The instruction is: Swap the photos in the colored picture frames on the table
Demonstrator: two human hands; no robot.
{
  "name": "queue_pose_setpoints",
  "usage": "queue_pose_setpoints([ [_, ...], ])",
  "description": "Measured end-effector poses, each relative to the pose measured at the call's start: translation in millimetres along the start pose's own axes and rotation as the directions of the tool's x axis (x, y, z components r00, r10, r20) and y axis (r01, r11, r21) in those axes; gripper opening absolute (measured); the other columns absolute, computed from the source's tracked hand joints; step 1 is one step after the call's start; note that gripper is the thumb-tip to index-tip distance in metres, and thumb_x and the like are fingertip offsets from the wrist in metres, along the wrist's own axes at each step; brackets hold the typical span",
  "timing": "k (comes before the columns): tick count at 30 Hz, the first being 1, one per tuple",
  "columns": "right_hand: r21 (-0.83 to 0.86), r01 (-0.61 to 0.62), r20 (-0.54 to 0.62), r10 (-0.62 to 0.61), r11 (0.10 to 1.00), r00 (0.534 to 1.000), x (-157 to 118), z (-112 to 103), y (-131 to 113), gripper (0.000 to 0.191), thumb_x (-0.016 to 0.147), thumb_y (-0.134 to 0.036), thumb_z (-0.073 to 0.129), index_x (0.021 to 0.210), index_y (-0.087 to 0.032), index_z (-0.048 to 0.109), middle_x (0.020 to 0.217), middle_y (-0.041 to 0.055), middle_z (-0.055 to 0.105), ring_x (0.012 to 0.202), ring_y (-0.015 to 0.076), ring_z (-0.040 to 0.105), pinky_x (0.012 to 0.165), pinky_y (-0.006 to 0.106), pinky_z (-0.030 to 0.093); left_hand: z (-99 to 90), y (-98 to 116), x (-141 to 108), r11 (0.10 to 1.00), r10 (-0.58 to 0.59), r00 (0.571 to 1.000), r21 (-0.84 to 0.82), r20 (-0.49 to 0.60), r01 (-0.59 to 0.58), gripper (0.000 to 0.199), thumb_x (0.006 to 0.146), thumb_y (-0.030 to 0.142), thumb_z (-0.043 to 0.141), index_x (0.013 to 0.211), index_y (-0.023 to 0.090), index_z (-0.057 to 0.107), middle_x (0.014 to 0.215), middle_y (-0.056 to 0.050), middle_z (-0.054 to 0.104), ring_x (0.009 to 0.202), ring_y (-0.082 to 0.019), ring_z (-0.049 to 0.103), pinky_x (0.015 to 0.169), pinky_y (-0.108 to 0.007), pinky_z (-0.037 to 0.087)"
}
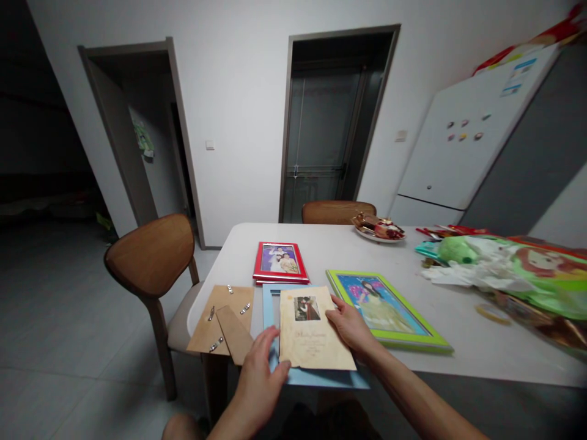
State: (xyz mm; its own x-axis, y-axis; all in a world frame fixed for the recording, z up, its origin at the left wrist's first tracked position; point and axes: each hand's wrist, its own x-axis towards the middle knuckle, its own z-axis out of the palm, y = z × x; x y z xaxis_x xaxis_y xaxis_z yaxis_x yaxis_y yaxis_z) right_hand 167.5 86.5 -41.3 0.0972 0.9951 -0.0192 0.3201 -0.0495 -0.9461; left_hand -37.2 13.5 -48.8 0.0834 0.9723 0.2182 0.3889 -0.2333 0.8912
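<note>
A cream printed sheet [306,348] with a small photo near its top lies over a light blue picture frame [330,379] at the table's near edge. My right hand [352,327] pinches the sheet's right edge, thumb on top. At the lower left corner, my left hand [262,370] has its thumb tip beside the sheet and its fingers stretched apart over the blue frame's left side. To the left lies a brown backing board [238,299] with several metal clips, and a brown stand strip [233,333] rests on it. The sheet hides most of the blue frame.
Red picture frames [302,269] lie stacked behind the sheet, and a green picture frame [337,281] lies at right. Plastic packaging [490,269], a tape roll [493,314] and a plate [385,239] are farther right. A wooden chair [151,256] stands at left.
</note>
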Motion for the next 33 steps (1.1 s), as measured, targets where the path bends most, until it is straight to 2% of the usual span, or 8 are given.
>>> queue_pose_setpoints([
  [4, -0.196, 0.070, -0.001, -0.071, 0.978, 0.997, 4, 8, -2, 0.049, 0.066, -0.016, 0.039, 0.113, -0.012, 0.048, 0.079, 0.0055, 0.066, 0.064, 0.0154, 0.060, 0.055, 0.022, 0.043, 6.9, 0, -8, 0.952, 0.143, 0.979, 0.249, 0.148, -0.176, 0.045, 0.064, 0.013, 0.054, 0.109, 0.013, 0.050, 0.125, -0.013, 0.043, 0.118, -0.024, 0.035, 0.099, -0.044, 0.027],
  [7, -0.376, 0.169, 0.026, -0.172, 0.911, 0.985, 3, 12, -10, 0.041, 0.068, -0.018, 0.039, 0.107, -0.013, 0.052, 0.087, 0.0074, 0.065, 0.073, 0.0163, 0.059, 0.064, 0.024, 0.042, 5.7, 3, -9, 0.906, 0.155, 0.965, 0.358, 0.212, -0.224, 0.040, 0.068, 0.017, 0.054, 0.107, 0.012, 0.050, 0.125, -0.013, 0.044, 0.118, -0.024, 0.035, 0.099, -0.044, 0.029],
  [10, -0.588, 0.225, 0.036, -0.253, 0.777, 0.967, 0, 12, -14, 0.033, 0.073, -0.023, 0.039, 0.100, -0.013, 0.054, 0.089, 0.0097, 0.062, 0.078, 0.0179, 0.057, 0.069, 0.025, 0.039, 3.3, 9, -8, 0.863, 0.134, 0.956, 0.443, 0.261, -0.242, 0.038, 0.071, 0.021, 0.053, 0.107, 0.010, 0.051, 0.124, -0.015, 0.044, 0.118, -0.025, 0.034, 0.098, -0.045, 0.030],
  [15, -0.846, 0.146, 0.000, -0.273, 0.512, 0.962, -2, 11, -4, 0.030, 0.072, -0.034, 0.044, 0.091, -0.014, 0.056, 0.086, 0.0114, 0.057, 0.078, 0.0217, 0.054, 0.064, 0.028, 0.036, 3.4, 17, -10, 0.832, 0.105, 0.943, 0.492, 0.315, -0.257, 0.036, 0.072, 0.023, 0.052, 0.106, 0.009, 0.052, 0.122, -0.015, 0.047, 0.118, -0.026, 0.034, 0.098, -0.046, 0.029],
  [19, -0.860, 0.134, -0.026, -0.305, 0.492, 0.952, 0, 10, 0, 0.037, 0.071, -0.035, 0.049, 0.101, -0.015, 0.052, 0.089, 0.0100, 0.054, 0.080, 0.0214, 0.051, 0.064, 0.028, 0.035, -14.0, 8, -12, 0.829, 0.148, 0.943, 0.482, 0.297, -0.282, 0.045, 0.071, 0.020, 0.051, 0.115, 0.013, 0.044, 0.128, -0.013, 0.040, 0.121, -0.024, 0.031, 0.100, -0.045, 0.026],
  [23, -0.770, 0.271, 0.053, -0.366, 0.577, 0.929, -6, 19, -10, 0.039, 0.076, -0.034, 0.044, 0.109, -0.015, 0.050, 0.091, 0.0102, 0.054, 0.082, 0.0194, 0.050, 0.071, 0.028, 0.035, -55.9, -16, -5, 0.788, 0.127, 0.979, 0.583, 0.162, -0.199, 0.058, 0.063, 0.015, 0.054, 0.119, 0.018, 0.039, 0.132, -0.010, 0.034, 0.123, -0.023, 0.027, 0.101, -0.044, 0.023],
  [28, -0.599, 0.535, 0.308, -0.446, 0.595, 0.840, -27, 67, -35, 0.036, 0.076, -0.036, 0.046, 0.106, -0.019, 0.053, 0.095, 0.0086, 0.056, 0.089, 0.0198, 0.047, 0.079, 0.031, 0.031, -92.6, -54, 8, 0.650, 0.001, 0.998, 0.759, -0.056, 0.042, 0.058, 0.058, 0.016, 0.058, 0.114, 0.012, 0.044, 0.127, -0.015, 0.039, 0.120, -0.028, 0.031, 0.098, -0.044, 0.026],
  [33, -0.549, 0.657, 0.450, -0.479, 0.517, 0.753, -45, 120, -50, 0.056, 0.063, -0.052, 0.055, 0.110, -0.023, 0.049, 0.095, 0.0088, 0.055, 0.090, 0.0245, 0.044, 0.080, 0.039, 0.028, -98.6, -76, 12, 0.664, 0.087, 0.990, 0.747, -0.106, 0.022, 0.045, 0.063, 0.019, 0.055, 0.106, 0.008, 0.049, 0.118, -0.016, 0.048, 0.112, -0.026, 0.041, 0.095, -0.038, 0.033],
])
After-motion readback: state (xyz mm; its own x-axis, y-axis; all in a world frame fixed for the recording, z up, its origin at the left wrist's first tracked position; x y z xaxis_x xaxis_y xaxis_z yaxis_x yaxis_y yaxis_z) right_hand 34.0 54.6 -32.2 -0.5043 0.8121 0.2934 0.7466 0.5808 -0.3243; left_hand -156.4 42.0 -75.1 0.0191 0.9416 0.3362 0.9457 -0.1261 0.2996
